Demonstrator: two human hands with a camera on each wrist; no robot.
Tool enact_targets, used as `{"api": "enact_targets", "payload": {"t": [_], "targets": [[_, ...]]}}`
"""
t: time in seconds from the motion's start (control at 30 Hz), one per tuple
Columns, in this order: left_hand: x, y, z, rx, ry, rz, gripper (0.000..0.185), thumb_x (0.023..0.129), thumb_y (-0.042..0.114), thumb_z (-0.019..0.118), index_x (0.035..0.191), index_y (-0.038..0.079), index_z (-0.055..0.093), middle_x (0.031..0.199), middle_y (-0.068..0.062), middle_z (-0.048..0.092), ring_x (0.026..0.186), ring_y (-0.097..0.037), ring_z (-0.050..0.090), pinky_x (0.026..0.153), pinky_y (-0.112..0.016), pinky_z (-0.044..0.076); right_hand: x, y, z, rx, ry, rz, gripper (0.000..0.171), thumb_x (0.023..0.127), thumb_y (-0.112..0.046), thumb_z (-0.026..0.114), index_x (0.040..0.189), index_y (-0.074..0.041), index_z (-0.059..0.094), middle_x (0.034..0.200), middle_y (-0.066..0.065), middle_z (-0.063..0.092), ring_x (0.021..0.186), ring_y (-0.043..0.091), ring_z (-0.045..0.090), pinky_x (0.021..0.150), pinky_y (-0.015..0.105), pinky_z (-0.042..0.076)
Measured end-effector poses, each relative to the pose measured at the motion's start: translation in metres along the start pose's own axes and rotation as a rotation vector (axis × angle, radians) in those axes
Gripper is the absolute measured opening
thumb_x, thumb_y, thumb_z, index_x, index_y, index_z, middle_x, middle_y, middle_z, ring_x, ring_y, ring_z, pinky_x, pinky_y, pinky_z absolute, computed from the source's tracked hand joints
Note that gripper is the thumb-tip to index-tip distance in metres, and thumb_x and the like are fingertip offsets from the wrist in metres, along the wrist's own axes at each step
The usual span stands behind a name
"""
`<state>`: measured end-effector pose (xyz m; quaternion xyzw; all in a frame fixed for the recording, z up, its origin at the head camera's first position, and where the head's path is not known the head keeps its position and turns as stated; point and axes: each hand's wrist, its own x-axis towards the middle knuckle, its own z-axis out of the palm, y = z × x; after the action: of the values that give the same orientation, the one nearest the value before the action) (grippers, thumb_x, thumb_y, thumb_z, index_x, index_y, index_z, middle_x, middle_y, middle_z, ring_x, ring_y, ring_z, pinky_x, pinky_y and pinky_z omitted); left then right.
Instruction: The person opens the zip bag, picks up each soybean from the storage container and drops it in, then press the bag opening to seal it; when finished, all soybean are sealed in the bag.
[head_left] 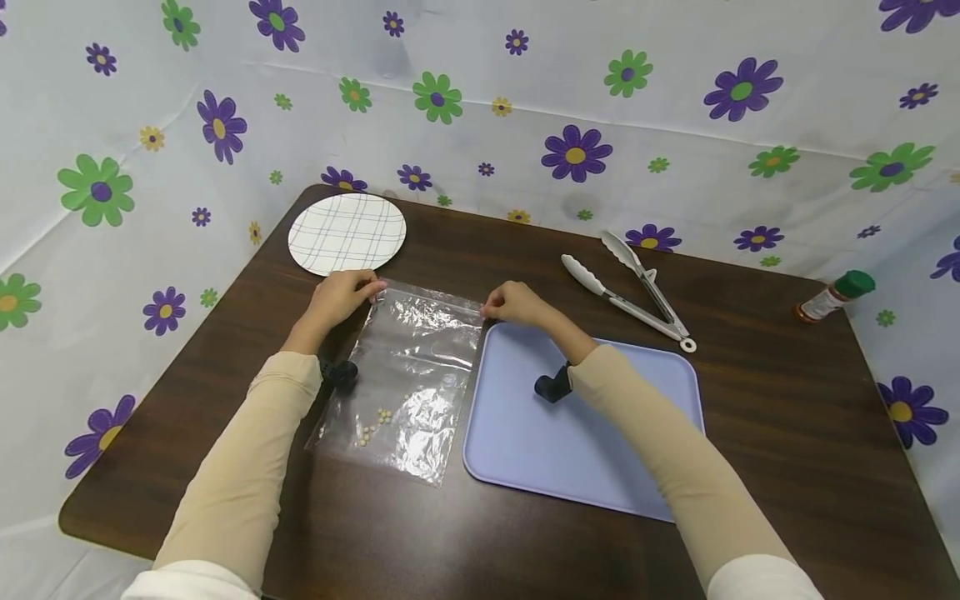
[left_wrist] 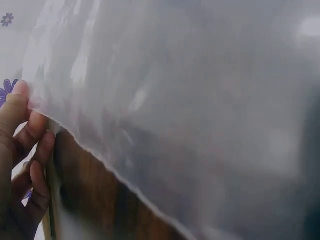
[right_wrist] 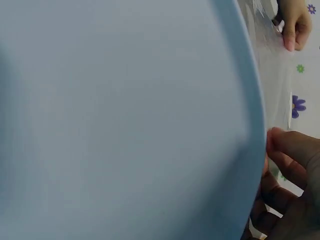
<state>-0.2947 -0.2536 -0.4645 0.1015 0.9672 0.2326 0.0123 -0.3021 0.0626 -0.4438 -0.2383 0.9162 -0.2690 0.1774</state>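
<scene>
A clear zip bag [head_left: 420,358] lies between my hands, its zip edge toward the back of the table. Several small pale round pieces [head_left: 385,416] show in its lower left part. My left hand [head_left: 339,297] pinches the bag's far left corner between thumb and finger; the left wrist view shows the thumb [left_wrist: 20,95] on the plastic. With its fingertips, my right hand [head_left: 517,304] pinches the far right corner, just past the back edge of a lavender tray [head_left: 540,450]. That tray fills most of the right wrist view.
A white plate with a grid pattern [head_left: 347,233] is at the back left, close to my left hand. Grey-handled tongs [head_left: 637,312] lie spread behind the tray. A green-capped spice bottle [head_left: 834,297] stands at the far right. A flowered curtain [head_left: 480,108] hangs behind the table.
</scene>
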Motion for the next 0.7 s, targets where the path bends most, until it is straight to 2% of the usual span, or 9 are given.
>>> {"api": "enact_targets", "payload": {"t": [0.1, 0.27, 0.43, 0.57, 0.7], "targets": [[0.005, 0.000, 0.000, 0.000, -0.035, 0.004, 0.037, 0.092, 0.046, 0.049, 0.078, 0.014, 0.060, 0.069, -0.002, 0.052, 0.072, -0.021, 0.048, 0.060, -0.034, 0.035, -0.001, 0.000, 0.000, -0.013, -0.002, 0.029, 0.020, 0.087, -0.021, 0.063, 0.078, -0.005, 0.071, 0.075, 0.000, 0.066, 0.063, 0.007, 0.044, 0.060, 0.018, 0.034], [0.004, -0.003, -0.001, -0.034, -0.096, -0.016, 0.033, 0.092, 0.041, 0.053, 0.081, 0.012, 0.065, 0.073, -0.004, 0.058, 0.072, -0.022, 0.049, 0.064, -0.032, 0.036, -0.001, -0.003, 0.002, -0.043, -0.016, 0.035, 0.020, 0.084, -0.022, 0.066, 0.074, -0.006, 0.070, 0.067, -0.004, 0.062, 0.060, 0.005, 0.042, 0.057, 0.017, 0.033], [0.005, 0.000, -0.003, -0.026, -0.102, -0.022, 0.034, 0.091, 0.042, 0.054, 0.081, 0.012, 0.065, 0.072, -0.004, 0.058, 0.072, -0.022, 0.050, 0.064, -0.032, 0.037, 0.001, -0.006, 0.002, -0.092, -0.017, 0.056, 0.021, 0.085, -0.021, 0.064, 0.069, -0.008, 0.065, 0.062, -0.007, 0.053, 0.058, 0.007, 0.041, 0.055, 0.018, 0.032], [0.007, 0.006, -0.003, -0.031, -0.121, -0.044, 0.035, 0.091, 0.042, 0.054, 0.081, 0.010, 0.064, 0.068, -0.001, 0.054, 0.072, -0.022, 0.049, 0.064, -0.032, 0.037, 0.002, -0.005, 0.000, -0.128, -0.032, 0.075, 0.020, 0.085, -0.021, 0.063, 0.069, -0.009, 0.064, 0.063, -0.006, 0.052, 0.058, 0.008, 0.040, 0.055, 0.020, 0.032], [0.005, 0.010, -0.003, -0.033, -0.116, -0.055, 0.034, 0.091, 0.037, 0.057, 0.080, 0.006, 0.064, 0.068, -0.003, 0.057, 0.073, -0.023, 0.051, 0.068, -0.034, 0.039, 0.003, -0.005, 0.003, -0.137, -0.035, 0.089, 0.020, 0.083, -0.022, 0.064, 0.067, -0.011, 0.062, 0.062, -0.007, 0.050, 0.059, 0.008, 0.041, 0.055, 0.020, 0.033]]}}
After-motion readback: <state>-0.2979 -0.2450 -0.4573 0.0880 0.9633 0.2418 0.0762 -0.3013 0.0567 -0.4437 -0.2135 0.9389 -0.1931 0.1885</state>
